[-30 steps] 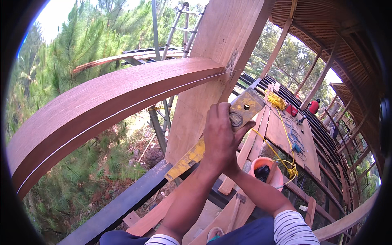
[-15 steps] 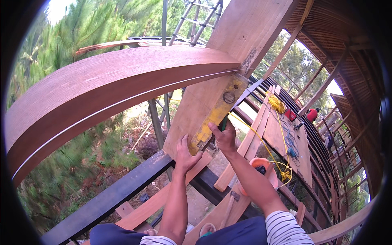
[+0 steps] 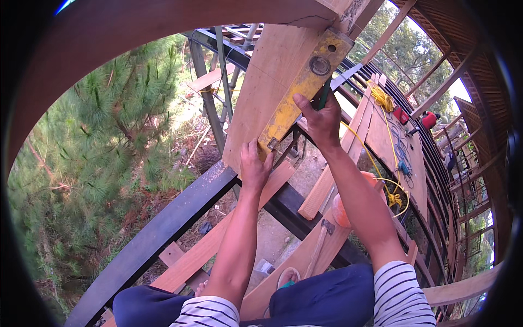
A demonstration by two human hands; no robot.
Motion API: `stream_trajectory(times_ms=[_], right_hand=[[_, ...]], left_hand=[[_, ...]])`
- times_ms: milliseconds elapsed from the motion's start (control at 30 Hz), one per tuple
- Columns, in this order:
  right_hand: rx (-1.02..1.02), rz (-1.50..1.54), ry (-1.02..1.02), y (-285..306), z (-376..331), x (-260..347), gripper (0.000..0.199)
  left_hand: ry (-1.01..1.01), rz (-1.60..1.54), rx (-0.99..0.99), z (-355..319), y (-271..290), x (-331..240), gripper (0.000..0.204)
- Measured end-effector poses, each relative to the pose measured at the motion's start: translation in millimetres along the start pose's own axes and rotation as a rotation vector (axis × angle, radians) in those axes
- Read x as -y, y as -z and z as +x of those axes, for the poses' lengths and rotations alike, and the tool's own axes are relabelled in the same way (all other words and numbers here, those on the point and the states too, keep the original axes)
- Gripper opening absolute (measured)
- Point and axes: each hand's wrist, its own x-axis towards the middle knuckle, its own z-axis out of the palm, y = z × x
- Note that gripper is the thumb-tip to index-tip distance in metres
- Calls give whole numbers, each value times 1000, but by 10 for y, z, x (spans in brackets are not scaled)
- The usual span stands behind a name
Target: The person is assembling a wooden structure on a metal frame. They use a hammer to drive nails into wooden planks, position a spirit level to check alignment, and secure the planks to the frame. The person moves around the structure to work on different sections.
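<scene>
A worn yellow spirit level (image 3: 303,87) lies flat against an upright wooden post (image 3: 267,82). My left hand (image 3: 255,163) grips the level's lower end and presses it to the post's bottom edge. My right hand (image 3: 321,117) holds the level's right side near the middle, with a green pencil-like thing between its fingers. A curved brown wooden beam (image 3: 163,22) meets the post at the top. I sit high on the frame, my knees in blue trousers at the bottom of the view.
A black steel beam (image 3: 180,212) runs diagonally under the post. Loose planks (image 3: 381,125) carry a yellow cord (image 3: 381,98), a blue cable and red tools. An orange bucket (image 3: 340,210) and a hammer (image 3: 321,240) lie below my right arm. Pine trees and ground lie far below at the left.
Both hands came apart: the left slid down to the level's lower end, the right stayed higher. My view swung down and closer to the post.
</scene>
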Motion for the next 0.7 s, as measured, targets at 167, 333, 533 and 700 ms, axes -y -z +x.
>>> stream_trajectory(times_ms=[167,333,533,700], right_hand=[[19,26,13,-18,40,14,32],[22,52,-13,-31,54,23,34],[39,91,-15,-24,65,-30,38],[35,104,-18,-59,70,6,38]], left_hand=[[5,-21,-57,19,-15,-1,59],[27,-35,-90,4,-28,-57,59],[48,-65,-66,-41,-89,-41,59],[20,-24,-105,-47,-112,-31,63]])
